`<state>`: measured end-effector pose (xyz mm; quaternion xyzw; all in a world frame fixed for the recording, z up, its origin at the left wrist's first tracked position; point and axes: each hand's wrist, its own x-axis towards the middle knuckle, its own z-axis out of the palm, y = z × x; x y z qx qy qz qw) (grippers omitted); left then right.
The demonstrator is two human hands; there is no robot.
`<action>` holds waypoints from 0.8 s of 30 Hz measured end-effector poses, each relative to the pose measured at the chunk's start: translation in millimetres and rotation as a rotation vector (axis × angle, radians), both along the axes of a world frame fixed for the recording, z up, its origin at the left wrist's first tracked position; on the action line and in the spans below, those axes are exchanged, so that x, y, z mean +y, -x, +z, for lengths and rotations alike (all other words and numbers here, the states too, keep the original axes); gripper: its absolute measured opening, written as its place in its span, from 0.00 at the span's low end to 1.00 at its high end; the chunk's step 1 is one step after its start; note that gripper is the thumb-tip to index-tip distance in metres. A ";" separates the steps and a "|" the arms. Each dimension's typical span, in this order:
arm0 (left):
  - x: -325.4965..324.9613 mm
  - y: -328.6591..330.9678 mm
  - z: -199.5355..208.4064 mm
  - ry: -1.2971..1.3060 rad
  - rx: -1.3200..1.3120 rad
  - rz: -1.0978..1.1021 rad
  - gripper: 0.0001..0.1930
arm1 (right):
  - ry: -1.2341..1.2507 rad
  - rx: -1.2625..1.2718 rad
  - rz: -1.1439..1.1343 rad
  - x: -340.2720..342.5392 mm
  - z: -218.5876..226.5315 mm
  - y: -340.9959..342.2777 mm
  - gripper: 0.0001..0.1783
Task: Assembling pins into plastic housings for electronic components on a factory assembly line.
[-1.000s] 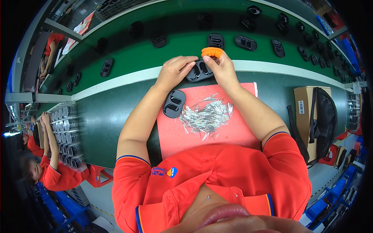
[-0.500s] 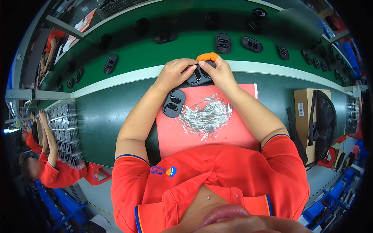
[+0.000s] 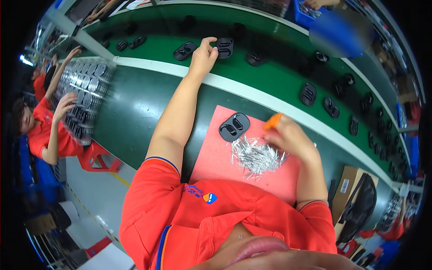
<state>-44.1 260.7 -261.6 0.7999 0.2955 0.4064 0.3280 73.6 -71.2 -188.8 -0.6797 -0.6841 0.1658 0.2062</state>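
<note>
My left hand reaches out over the green conveyor belt, thumb and index finger closed at the left edge of a black oval plastic part with two raised loops. Above the right side of a pile of thin silvery pins is my right hand, its fingers curled and partly blurred. An orange finger cot covers one fingertip. Whether these fingers hold a pin cannot be made out. A second black oval part lies at the far left corner of the pink foam mat, beside the pins.
More black parts are spread along the belt, behind a white rail. Clear trays of parts stand at left by a co-worker in red. A cardboard box and black bag are at right.
My hands were together on a black part beyond the mat. The left has moved out over the belt; the right has come back to the pins. The view has turned.
</note>
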 end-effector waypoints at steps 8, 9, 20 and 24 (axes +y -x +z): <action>34.1 34.8 3.5 -0.047 0.329 0.241 0.18 | 0.109 -0.228 -0.046 5.6 -13.4 27.7 0.07; 31.4 40.2 7.5 -0.098 0.372 0.262 0.18 | 0.138 -0.189 -0.060 5.7 -14.3 27.8 0.08; 31.9 43.1 15.7 0.055 0.507 0.167 0.08 | 0.212 0.023 -0.090 11.1 -1.5 12.3 0.14; 26.1 30.8 8.3 0.646 -0.122 -0.183 0.06 | 0.341 0.313 -0.259 26.5 7.6 22.4 0.12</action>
